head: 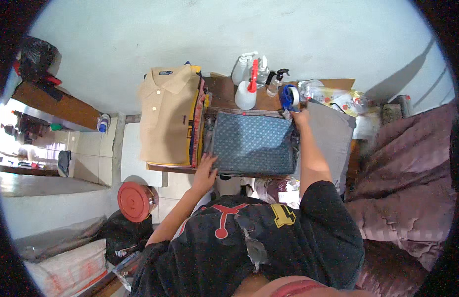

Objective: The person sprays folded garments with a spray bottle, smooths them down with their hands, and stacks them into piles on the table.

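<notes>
My left hand (205, 172) rests with spread fingers at the near left corner of a folded blue patterned cloth (255, 143). At the cloth's far right corner is my right hand (300, 118), its fingers by the base of a blue tape dispenser (288, 97) with a white roll; whether they grip it cannot be told. Left of the cloth lies a stack of folded shirts with a beige polo shirt (166, 115) on top. A grey folded cloth or board (328, 130) lies to the right.
Behind the cloth stand a white spray bottle with a red trigger (246, 97), a small clear spray bottle (274, 87) and pump bottles (240, 72). Plastic packets (335, 97) lie at the back right. A red-lidded container (133, 201) is at the lower left, purple bedding (407, 178) at the right.
</notes>
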Available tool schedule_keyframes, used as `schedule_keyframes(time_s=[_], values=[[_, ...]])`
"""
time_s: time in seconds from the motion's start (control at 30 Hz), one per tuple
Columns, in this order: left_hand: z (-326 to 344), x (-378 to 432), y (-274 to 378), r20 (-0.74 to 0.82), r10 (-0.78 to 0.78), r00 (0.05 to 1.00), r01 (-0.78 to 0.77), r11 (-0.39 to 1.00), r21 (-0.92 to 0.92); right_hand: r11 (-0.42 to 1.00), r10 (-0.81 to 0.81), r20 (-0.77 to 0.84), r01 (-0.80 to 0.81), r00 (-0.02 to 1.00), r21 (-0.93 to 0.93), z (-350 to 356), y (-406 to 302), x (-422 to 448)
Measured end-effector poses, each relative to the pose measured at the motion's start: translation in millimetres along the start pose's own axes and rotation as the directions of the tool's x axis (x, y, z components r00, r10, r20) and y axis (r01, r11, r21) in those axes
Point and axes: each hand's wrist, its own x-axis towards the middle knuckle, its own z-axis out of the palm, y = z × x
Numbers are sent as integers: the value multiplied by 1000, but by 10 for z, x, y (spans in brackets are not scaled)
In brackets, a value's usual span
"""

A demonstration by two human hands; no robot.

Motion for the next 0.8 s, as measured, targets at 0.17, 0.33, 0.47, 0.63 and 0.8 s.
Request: schedule_keyframes(time_s=[0.17,0.33,0.47,0.63,0.8], values=[[-138,-24,-59,23,-32,999,35,988,-152,960,28,-99,0,995,279,115,222,505],[-51,183,-117,106,96,990,-88,993,-74,874,115,-44,-80,992,479,35,-697,197],[1,562,57,152,257,954,-282,943,176,972,-164,-269,202,949,122,-145,-644,-310],[147,836,-203,-35,-184,982,187,976,116,940,-336,-180,319,925,-119,-132,-196,-1708],[391,1032,-688,-20,-369,929,368,929,-29,909,-389,-172,346,905,-234,-194,144,-2285]])
